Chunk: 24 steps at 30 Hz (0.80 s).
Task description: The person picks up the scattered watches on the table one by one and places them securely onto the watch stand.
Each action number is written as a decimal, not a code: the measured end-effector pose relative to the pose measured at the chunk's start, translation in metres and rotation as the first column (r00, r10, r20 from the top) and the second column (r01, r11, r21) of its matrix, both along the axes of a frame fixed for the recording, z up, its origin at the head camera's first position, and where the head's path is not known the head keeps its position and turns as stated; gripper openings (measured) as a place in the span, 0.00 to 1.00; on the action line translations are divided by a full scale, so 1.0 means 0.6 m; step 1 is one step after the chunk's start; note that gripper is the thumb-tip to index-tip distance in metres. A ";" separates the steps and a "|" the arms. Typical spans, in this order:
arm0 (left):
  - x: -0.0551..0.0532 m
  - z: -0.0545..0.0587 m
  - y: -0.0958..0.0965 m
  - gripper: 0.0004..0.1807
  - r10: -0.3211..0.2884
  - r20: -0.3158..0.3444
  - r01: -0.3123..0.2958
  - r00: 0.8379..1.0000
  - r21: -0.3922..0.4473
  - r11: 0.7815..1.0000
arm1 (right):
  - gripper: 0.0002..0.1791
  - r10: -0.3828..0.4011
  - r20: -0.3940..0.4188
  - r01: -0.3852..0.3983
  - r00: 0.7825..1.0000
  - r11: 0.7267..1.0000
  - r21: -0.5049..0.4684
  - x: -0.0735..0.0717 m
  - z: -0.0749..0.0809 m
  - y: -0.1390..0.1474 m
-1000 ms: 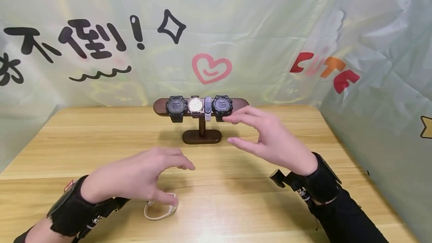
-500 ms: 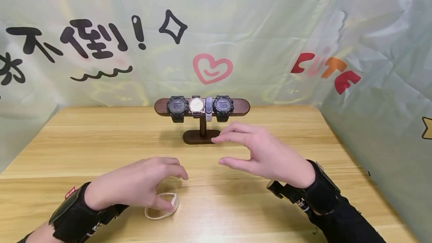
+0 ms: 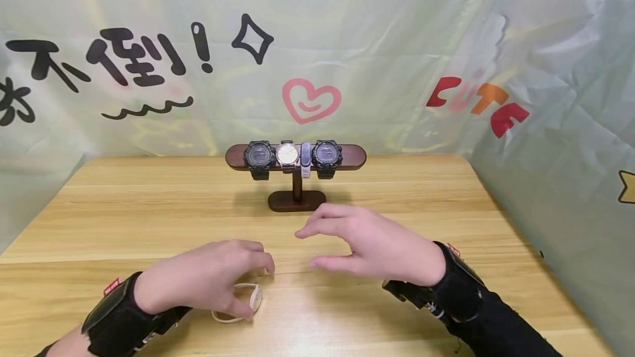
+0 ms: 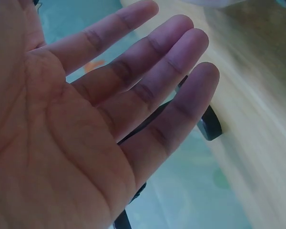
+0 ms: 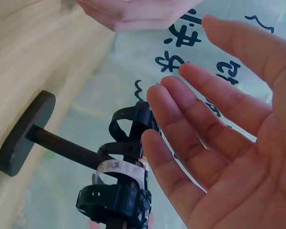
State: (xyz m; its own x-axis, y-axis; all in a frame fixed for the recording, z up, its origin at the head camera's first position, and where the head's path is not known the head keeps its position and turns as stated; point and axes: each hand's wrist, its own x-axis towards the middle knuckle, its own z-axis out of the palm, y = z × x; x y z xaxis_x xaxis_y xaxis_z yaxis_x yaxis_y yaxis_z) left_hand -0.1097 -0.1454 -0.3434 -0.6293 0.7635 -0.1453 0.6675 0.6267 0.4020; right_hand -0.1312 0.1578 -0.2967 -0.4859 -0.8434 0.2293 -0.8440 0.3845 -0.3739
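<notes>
My left hand [image 3: 213,274] hovers over a white wrist watch [image 3: 256,298] lying on the table, its thumb covering part of the strap. Its fingers are relaxed and hold nothing; whether the thumb touches the watch I cannot tell. To the right, my right hand [image 3: 367,244] hangs above the table in front of a dark wooden watch stand [image 3: 354,157], fingers spread and nothing in them. Across the stand's bar sit a black digital watch [image 3: 259,155], a round gold-toned watch [image 3: 288,155], a pale fitness band [image 3: 306,160] and another black digital watch [image 3: 327,155].
The light wooden table [image 3: 149,191] runs back to a printed fabric backdrop [image 3: 387,70], which also rises along the right side. In the right wrist view, the stand's base [image 5: 26,136] rests on the table and the watch straps loop around the bar.
My right hand has drawn back from beside the stand, down and to the left. My left hand has lowered slightly towards the white watch. The watches on the stand stay in place.
</notes>
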 end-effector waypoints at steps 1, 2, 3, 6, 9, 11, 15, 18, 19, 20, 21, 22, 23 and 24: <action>0.000 -0.001 0.001 0.29 0.001 0.002 -0.001 1.000 -0.003 1.000 | 0.19 0.004 0.001 -0.004 1.000 1.000 0.008 0.001 -0.002 -0.002; 0.000 -0.002 0.001 0.28 0.001 0.005 -0.001 1.000 -0.005 1.000 | 0.19 0.008 0.000 -0.008 1.000 1.000 0.018 0.001 -0.004 -0.003; 0.000 -0.003 0.002 0.28 0.001 0.010 -0.001 1.000 -0.005 1.000 | 0.18 0.012 0.000 -0.011 1.000 1.000 0.027 0.002 -0.006 -0.005; 0.001 -0.004 0.003 0.27 0.001 0.027 -0.001 1.000 -0.007 1.000 | 0.18 0.028 0.001 -0.028 1.000 0.999 0.044 0.003 -0.011 -0.009; 0.003 -0.005 0.005 0.27 0.006 0.049 -0.005 0.999 -0.014 1.000 | 0.17 0.041 -0.009 -0.041 0.999 0.998 0.053 0.005 -0.015 -0.014; 0.004 -0.006 0.005 0.28 0.007 0.061 -0.006 0.998 -0.021 1.000 | 0.17 0.047 -0.014 -0.046 0.999 0.997 0.058 0.005 -0.018 -0.017; 0.006 -0.008 0.005 0.29 0.020 0.077 -0.017 0.997 -0.042 0.999 | 0.18 0.055 -0.013 -0.054 0.998 0.996 0.071 0.005 -0.024 -0.021; 0.008 -0.009 0.004 0.28 0.027 0.070 -0.023 0.997 -0.056 0.998 | 0.18 0.056 0.005 -0.056 0.998 0.995 0.087 0.005 -0.030 -0.024; 0.008 -0.010 0.004 0.28 0.025 0.061 -0.021 0.998 -0.056 0.998 | 0.18 0.056 0.011 -0.057 0.998 0.994 0.093 0.004 -0.032 -0.025; 0.008 -0.011 0.004 0.28 0.021 0.053 -0.018 0.998 -0.057 0.998 | 0.19 0.057 0.018 -0.058 0.998 0.994 0.097 0.004 -0.034 -0.026; 0.008 -0.011 0.004 0.28 0.018 0.048 -0.015 0.999 -0.057 0.998 | 0.19 0.056 0.024 -0.058 0.998 0.993 0.102 0.004 -0.036 -0.027; 0.009 -0.011 0.004 0.27 0.014 0.045 -0.012 0.999 -0.057 0.998 | 0.19 0.056 0.027 -0.058 0.998 0.993 0.107 0.003 -0.039 -0.028; 0.009 -0.012 0.005 0.27 0.013 0.045 -0.010 0.999 -0.057 0.998 | 0.19 0.056 0.028 -0.059 0.998 0.992 0.111 0.003 -0.040 -0.029; 0.009 -0.012 0.005 0.27 0.011 0.046 -0.008 0.999 -0.057 0.998 | 0.19 0.055 0.031 -0.058 0.998 0.992 0.113 0.003 -0.042 -0.030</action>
State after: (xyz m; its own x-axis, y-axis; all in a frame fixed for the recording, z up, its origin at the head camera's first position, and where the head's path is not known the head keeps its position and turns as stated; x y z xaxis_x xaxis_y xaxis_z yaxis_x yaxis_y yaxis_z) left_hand -0.1043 -0.1424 -0.3506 -0.6282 0.7472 -0.2171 0.6430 0.6556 0.3958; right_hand -0.1293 0.1399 -0.3218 -0.4412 -0.8897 0.1173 -0.8557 0.3778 -0.3536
